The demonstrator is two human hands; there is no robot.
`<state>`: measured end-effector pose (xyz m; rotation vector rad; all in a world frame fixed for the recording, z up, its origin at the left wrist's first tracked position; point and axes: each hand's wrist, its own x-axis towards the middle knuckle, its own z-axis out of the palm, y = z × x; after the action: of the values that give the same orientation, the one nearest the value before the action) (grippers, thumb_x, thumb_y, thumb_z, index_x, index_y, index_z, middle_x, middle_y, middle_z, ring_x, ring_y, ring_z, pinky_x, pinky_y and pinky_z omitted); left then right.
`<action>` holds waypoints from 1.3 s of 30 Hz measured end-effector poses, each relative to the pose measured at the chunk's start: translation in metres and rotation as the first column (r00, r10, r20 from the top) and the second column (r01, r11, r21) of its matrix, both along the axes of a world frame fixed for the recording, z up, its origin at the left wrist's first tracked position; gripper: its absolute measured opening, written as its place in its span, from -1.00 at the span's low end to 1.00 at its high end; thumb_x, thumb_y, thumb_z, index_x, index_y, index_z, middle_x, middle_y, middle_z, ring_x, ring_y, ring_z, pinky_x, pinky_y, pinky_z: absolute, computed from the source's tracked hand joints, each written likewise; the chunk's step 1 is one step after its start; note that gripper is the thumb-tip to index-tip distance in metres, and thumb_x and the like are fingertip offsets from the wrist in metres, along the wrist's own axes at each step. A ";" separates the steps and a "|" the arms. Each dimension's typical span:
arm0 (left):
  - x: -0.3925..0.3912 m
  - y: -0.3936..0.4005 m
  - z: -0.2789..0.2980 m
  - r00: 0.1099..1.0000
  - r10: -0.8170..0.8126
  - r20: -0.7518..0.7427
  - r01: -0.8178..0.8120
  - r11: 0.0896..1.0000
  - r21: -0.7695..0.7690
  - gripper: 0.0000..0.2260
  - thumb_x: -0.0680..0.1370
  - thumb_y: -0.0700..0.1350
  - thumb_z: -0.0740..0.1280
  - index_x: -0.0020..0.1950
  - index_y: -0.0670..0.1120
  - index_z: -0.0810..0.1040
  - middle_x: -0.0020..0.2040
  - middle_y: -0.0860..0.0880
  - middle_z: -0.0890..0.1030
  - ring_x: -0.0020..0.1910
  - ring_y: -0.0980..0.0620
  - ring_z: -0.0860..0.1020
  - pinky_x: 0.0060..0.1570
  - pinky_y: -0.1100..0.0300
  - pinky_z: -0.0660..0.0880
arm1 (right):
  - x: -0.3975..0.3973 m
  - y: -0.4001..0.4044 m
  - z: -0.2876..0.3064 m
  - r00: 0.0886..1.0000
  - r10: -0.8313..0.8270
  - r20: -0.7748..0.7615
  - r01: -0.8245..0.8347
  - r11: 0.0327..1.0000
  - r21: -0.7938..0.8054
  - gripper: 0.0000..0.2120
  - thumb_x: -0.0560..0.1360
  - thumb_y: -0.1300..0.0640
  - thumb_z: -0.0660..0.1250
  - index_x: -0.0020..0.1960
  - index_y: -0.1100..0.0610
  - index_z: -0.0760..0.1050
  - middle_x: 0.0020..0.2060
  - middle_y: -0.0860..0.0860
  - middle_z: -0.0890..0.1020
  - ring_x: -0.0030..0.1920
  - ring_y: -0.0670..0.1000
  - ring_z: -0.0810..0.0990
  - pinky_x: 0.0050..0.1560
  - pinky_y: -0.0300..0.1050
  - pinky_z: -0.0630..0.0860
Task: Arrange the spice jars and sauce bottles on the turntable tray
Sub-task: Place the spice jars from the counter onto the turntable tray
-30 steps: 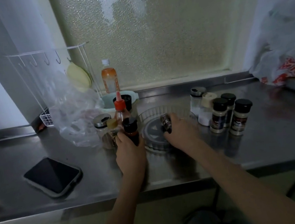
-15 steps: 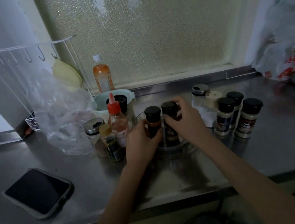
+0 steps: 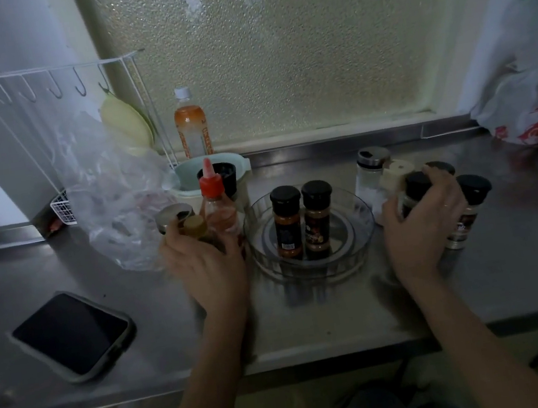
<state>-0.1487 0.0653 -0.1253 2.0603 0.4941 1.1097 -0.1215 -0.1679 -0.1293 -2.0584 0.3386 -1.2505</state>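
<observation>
A clear round turntable tray point(image 3: 362, 225) sits mid-counter. Two black-capped spice jars stand upright in it side by side: an orange-spice jar point(image 3: 286, 222) and a brown-spice jar point(image 3: 317, 217). My left hand point(image 3: 207, 267) wraps around a small gold-capped bottle point(image 3: 194, 226), beside a red-nozzle sauce bottle point(image 3: 218, 207) and a steel-lidded jar point(image 3: 172, 214). On the tray's right, my right hand point(image 3: 419, 227) grips a black-capped spice jar point(image 3: 413, 192). Another black-capped jar point(image 3: 471, 199) stands just right of that hand, with a white shaker point(image 3: 372, 172) and a cream-capped jar point(image 3: 394, 174) behind.
A phone point(image 3: 71, 335) lies on the steel counter at front left. A crumpled clear bag point(image 3: 112, 205), a wire rack point(image 3: 55, 95), a pale green bowl point(image 3: 188, 177) and an orange drink bottle point(image 3: 191, 128) crowd the back left. Plastic bags point(image 3: 530, 104) fill the back right.
Both hands have let go of the two jars, which now stand in the tray. My left hand moved left onto the gold-capped bottle; my right moved right onto a black-capped jar.
</observation>
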 end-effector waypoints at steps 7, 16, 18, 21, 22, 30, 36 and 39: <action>-0.003 -0.001 0.001 0.996 -0.071 0.055 0.069 0.997 0.041 -0.60 0.56 -0.07 0.33 0.27 -0.28 0.36 0.16 -0.28 0.44 0.08 -0.28 0.48 -0.01 -0.13 0.49 | 0.003 -0.004 -0.006 1.000 0.014 0.019 -0.015 0.999 0.049 -0.46 0.44 0.16 0.33 0.36 0.19 0.25 0.36 0.25 0.33 0.32 0.27 0.32 0.32 0.19 0.36; -0.012 -0.041 0.000 0.733 -0.623 0.273 0.485 0.760 0.433 -0.52 0.48 -0.01 0.34 0.33 -0.15 0.31 0.18 -0.07 0.37 0.19 0.20 0.31 0.22 0.37 0.34 | 0.006 -0.006 -0.011 0.999 0.046 -0.028 -0.045 0.998 0.052 -0.35 0.44 0.17 0.37 0.44 0.15 0.17 0.38 0.23 0.34 0.38 0.24 0.29 0.40 0.13 0.27; -0.007 -0.046 -0.004 0.721 -0.652 0.234 0.552 0.744 0.376 -0.49 0.48 0.02 0.35 0.36 -0.11 0.30 0.18 0.00 0.40 0.19 0.17 0.37 0.14 0.21 0.47 | 0.006 -0.007 -0.011 0.997 0.074 -0.035 -0.073 0.996 0.042 -0.35 0.43 0.19 0.39 0.44 0.16 0.18 0.36 0.21 0.39 0.37 0.23 0.33 0.38 0.07 0.29; 0.000 -0.045 -0.005 0.752 -0.614 0.238 0.565 0.788 0.247 -0.52 0.47 0.01 0.35 0.33 -0.09 0.33 0.16 0.05 0.39 0.16 0.22 0.37 0.14 0.33 0.42 | 0.004 -0.004 -0.010 0.989 0.140 0.047 -0.143 0.987 0.079 -0.38 0.45 0.16 0.39 0.43 0.15 0.21 0.34 0.15 0.42 0.35 0.16 0.39 0.36 -0.04 0.32; 0.002 -0.044 -0.004 0.766 -0.594 0.246 0.552 0.803 0.223 -0.54 0.47 0.01 0.35 0.32 -0.09 0.35 0.14 0.05 0.40 0.14 0.24 0.36 0.14 0.41 0.37 | 0.003 -0.003 -0.009 0.976 0.179 0.125 -0.192 0.976 0.102 -0.40 0.47 0.15 0.39 0.43 0.15 0.22 0.33 0.10 0.42 0.35 0.12 0.39 0.38 -0.06 0.33; 0.001 -0.045 -0.007 0.805 -0.554 0.212 0.505 0.827 0.245 -0.50 0.47 -0.06 0.40 0.36 -0.08 0.34 0.12 -0.02 0.46 0.08 0.19 0.37 0.11 0.39 0.34 | -0.001 0.018 -0.013 0.761 0.627 0.168 -0.642 0.765 0.050 -0.42 0.50 0.10 0.35 0.43 0.01 0.15 0.26 -0.58 0.26 0.28 -0.43 0.36 0.24 -0.38 0.42; 0.004 -0.044 -0.009 0.818 -0.575 0.017 0.555 0.797 0.237 -0.37 0.48 -0.10 0.41 0.48 -0.03 0.20 0.25 -0.10 0.48 0.16 0.30 0.29 0.16 0.63 0.13 | 0.000 0.020 -0.018 0.814 0.577 -0.072 -0.581 0.812 -0.057 -0.41 0.53 -0.13 0.25 0.45 -0.08 0.06 0.17 -0.10 0.55 0.04 -0.15 0.58 -0.01 -0.29 0.49; 0.002 -0.044 -0.010 0.836 -0.547 0.046 0.518 0.814 0.261 -0.38 0.45 -0.16 0.42 0.44 -0.07 0.21 0.26 -0.12 0.44 0.18 0.26 0.29 0.14 0.50 0.26 | -0.005 0.019 -0.018 0.837 0.538 -0.095 -0.545 0.835 -0.071 -0.51 0.53 -0.21 0.09 0.38 -0.04 0.18 -0.18 -0.14 0.59 -0.34 -0.18 0.56 -0.36 -0.28 0.44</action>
<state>-0.1462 0.0209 -0.1357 2.1246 -0.2936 0.9645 -0.1260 -0.1491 -0.1477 -2.0748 -0.2752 -0.8530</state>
